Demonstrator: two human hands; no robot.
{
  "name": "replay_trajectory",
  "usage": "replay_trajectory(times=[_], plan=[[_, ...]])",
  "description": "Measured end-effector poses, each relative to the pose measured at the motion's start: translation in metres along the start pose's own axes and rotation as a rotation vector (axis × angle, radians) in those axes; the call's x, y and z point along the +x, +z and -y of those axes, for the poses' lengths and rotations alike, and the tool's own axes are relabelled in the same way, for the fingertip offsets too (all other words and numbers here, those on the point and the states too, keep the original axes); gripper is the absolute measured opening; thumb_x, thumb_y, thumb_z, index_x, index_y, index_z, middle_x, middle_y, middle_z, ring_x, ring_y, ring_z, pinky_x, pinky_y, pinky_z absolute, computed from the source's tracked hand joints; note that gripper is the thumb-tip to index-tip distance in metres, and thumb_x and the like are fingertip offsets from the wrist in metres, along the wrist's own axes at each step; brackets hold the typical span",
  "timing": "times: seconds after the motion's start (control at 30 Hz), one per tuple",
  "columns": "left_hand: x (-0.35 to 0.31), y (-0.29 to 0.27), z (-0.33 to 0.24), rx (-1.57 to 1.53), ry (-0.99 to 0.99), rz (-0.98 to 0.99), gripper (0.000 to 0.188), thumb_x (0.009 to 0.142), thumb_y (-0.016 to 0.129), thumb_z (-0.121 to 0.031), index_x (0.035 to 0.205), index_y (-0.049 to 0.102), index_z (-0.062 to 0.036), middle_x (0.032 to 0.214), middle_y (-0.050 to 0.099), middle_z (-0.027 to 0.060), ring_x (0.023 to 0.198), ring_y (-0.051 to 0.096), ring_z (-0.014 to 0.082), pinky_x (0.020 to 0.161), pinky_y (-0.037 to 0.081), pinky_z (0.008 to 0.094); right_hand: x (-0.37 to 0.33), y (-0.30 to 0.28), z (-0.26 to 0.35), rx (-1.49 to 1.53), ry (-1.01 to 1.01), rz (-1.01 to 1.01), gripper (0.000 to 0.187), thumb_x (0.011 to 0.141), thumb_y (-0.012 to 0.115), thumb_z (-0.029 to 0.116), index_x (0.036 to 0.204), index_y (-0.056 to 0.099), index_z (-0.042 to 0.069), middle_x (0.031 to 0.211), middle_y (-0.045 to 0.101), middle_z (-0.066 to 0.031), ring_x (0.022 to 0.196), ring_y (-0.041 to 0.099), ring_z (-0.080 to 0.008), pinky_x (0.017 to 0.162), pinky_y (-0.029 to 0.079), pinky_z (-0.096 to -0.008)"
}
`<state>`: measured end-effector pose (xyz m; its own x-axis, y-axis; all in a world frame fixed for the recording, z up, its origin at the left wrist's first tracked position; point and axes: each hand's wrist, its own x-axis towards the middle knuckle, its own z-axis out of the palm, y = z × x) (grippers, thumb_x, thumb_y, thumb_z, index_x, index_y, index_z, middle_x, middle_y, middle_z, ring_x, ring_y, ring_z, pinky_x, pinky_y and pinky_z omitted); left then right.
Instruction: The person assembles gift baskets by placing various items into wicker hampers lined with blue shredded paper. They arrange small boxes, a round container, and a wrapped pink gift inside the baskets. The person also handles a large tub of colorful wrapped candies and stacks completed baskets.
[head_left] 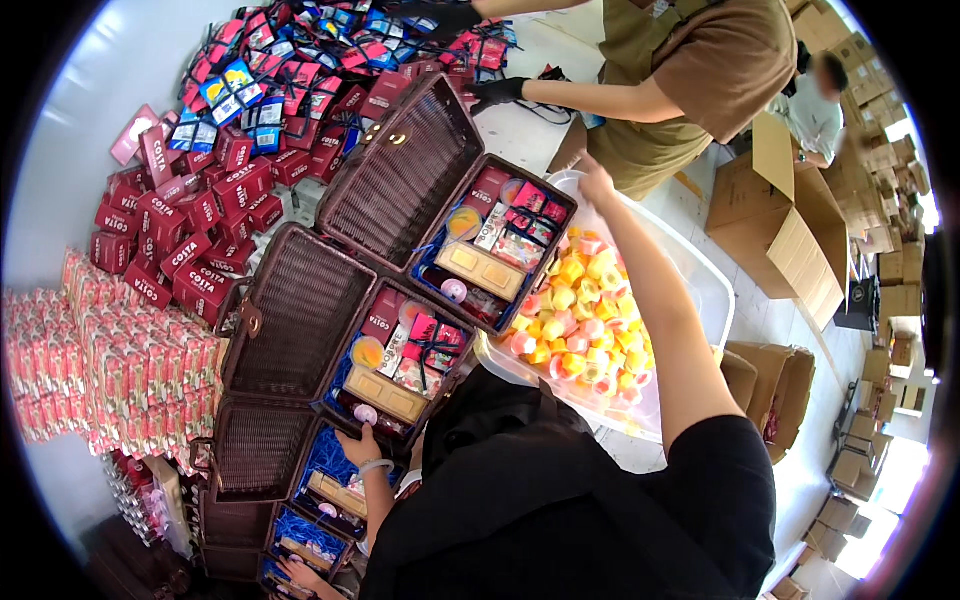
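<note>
My left hand (362,448), with a band at its wrist, rests at the near edge of a brown wicker hamper (378,420). Its fingers curl at the hamper wall, close to a round pink-topped item (366,413). Inside lie a gold box (384,395), a jar with an orange lid (368,352), a black-ribboned pink packet (436,343) and blue shredded filler. Stretched far forward, my right hand (598,187) is closed on the far rim of a clear plastic tub (700,285). Many yellow, orange and pink wrapped pieces (580,315) fill the tub.
Several open hampers (400,170) stand in a row. Beyond them are maroon boxes (190,215), ribboned packets (265,85) and stacked pink floral packs (130,350). A co-worker in black gloves (497,94) stands opposite; another hand (300,577) reaches into a hamper. Cardboard boxes (770,215) stand right.
</note>
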<state>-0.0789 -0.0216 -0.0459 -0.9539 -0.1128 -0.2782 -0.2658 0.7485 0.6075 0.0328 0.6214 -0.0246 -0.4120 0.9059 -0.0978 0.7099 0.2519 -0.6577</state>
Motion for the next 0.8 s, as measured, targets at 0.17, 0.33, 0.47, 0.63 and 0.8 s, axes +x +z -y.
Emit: replay_trajectory(times=[0.17, 0.33, 0.47, 0.63, 0.8], plan=[[0.002, -0.005, 0.008, -0.143, 0.048, 0.087, 0.073, 0.072, 0.07, -0.006, 0.134, 0.033, 0.0072, 0.122, 0.053, 0.0192, 0.107, 0.053, 0.0286, 0.093, 0.04, 0.0324, 0.068, -0.017, 0.029, 0.025, 0.307, 0.183, 0.074, 0.072, 0.043, 0.003, 0.142, 0.029, 0.023, 0.082, 0.064, -0.0172, 0.049, 0.057, -0.0253, 0.043, 0.046, -0.0378], [0.005, 0.0, 0.015, -0.195, -0.006, 0.079, 0.07, 0.074, 0.069, -0.005, 0.133, 0.033, 0.0081, 0.122, 0.052, 0.0188, 0.107, 0.052, 0.0281, 0.094, 0.039, 0.0323, 0.108, 0.005, -0.009, 0.079, 0.403, 0.245, 0.078, 0.073, 0.039, 0.0, 0.144, 0.022, 0.027, 0.074, 0.061, -0.0167, 0.048, 0.055, -0.0269, 0.043, 0.044, -0.0413], [0.009, 0.0, 0.03, -0.256, -0.016, 0.085, 0.07, 0.073, 0.068, -0.004, 0.132, 0.033, 0.0087, 0.121, 0.052, 0.0188, 0.105, 0.053, 0.0278, 0.092, 0.041, 0.0327, 0.109, 0.007, -0.002, 0.266, 0.434, 0.277, 0.075, 0.076, 0.038, 0.002, 0.143, 0.023, 0.032, 0.066, 0.055, -0.0111, 0.046, 0.048, -0.0178, 0.04, 0.041, -0.032], [0.008, 0.001, 0.023, -0.263, 0.0, 0.073, 0.073, 0.071, 0.069, -0.004, 0.133, 0.032, 0.0089, 0.119, 0.053, 0.0204, 0.101, 0.055, 0.0277, 0.088, 0.044, 0.0334, 0.11, 0.005, -0.004, 0.237, 0.429, 0.282, 0.077, 0.073, 0.039, 0.001, 0.142, 0.027, 0.032, 0.071, 0.057, -0.0127, 0.046, 0.049, -0.0167, 0.039, 0.043, -0.0306], [0.012, 0.001, 0.033, -0.201, -0.008, 0.051, 0.074, 0.071, 0.069, -0.005, 0.133, 0.032, 0.0093, 0.119, 0.053, 0.0204, 0.102, 0.055, 0.0289, 0.09, 0.042, 0.0331, 0.104, 0.006, 0.0, 0.237, 0.389, 0.281, 0.082, 0.071, 0.039, -0.006, 0.142, 0.026, 0.032, 0.065, 0.052, -0.0112, 0.044, 0.047, -0.0167, 0.036, 0.038, -0.0308]])
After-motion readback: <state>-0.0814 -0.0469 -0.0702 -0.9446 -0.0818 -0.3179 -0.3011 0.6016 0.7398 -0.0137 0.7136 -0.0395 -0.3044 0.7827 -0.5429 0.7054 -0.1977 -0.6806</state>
